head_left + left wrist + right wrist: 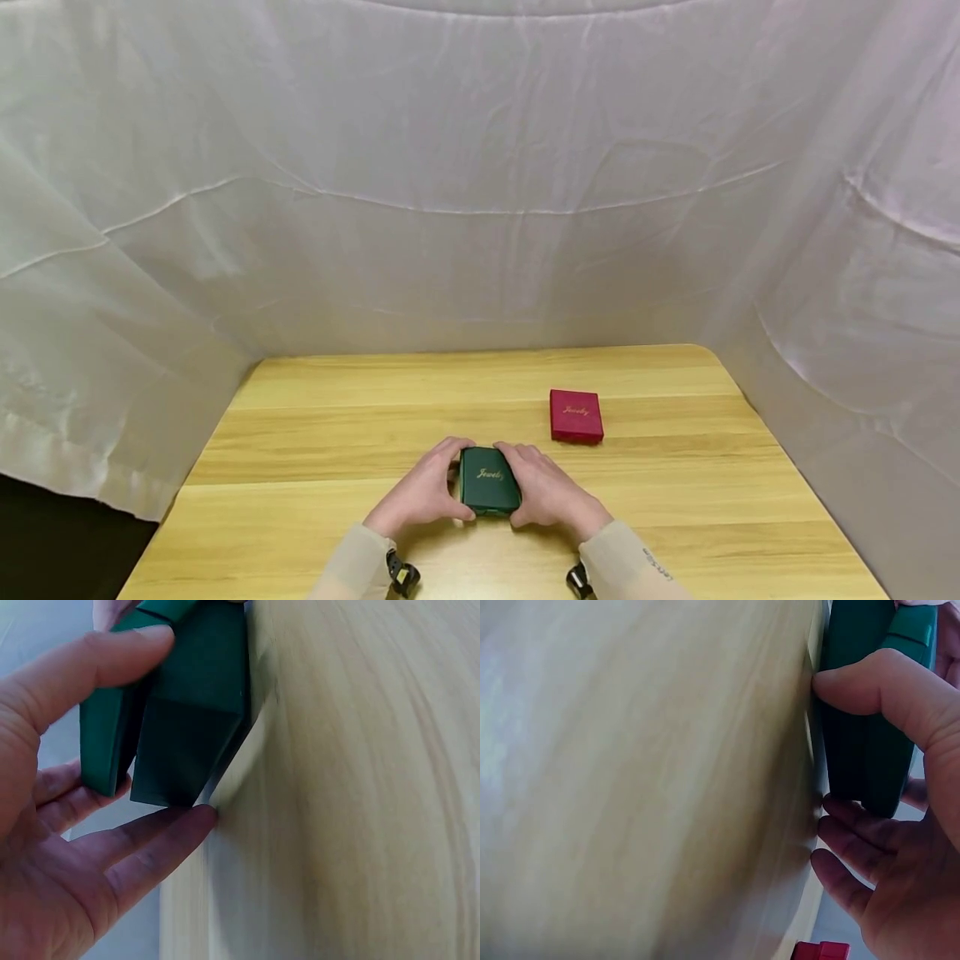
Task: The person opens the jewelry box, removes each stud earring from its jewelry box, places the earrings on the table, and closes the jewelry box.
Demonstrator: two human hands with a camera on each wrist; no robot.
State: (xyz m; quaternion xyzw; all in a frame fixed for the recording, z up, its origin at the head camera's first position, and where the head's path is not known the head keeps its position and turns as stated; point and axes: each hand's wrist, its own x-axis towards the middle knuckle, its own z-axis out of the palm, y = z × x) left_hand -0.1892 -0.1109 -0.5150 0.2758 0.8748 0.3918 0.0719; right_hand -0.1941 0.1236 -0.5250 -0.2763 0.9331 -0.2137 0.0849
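Note:
A dark green jewelry box (490, 481) with gold "Jewelry" lettering sits on the table between both hands. My left hand (426, 493) holds its left side, thumb near the front corner and fingers toward the back. In the left wrist view, the thumb touches the green lid (101, 742), and a dark gap parts that lid from the base (191, 742). On the opposite side my right hand (551, 492) grips the box. Its thumb (855, 681) presses the front near the lower part, with fingertips at the far end. The inside of the box is hidden.
A closed red jewelry box (576, 415) with similar gold lettering lies farther back to the right. The wooden table (337, 425) has pale cloth (480, 275) hanging behind it and at both sides. Each wrist wears a small black device.

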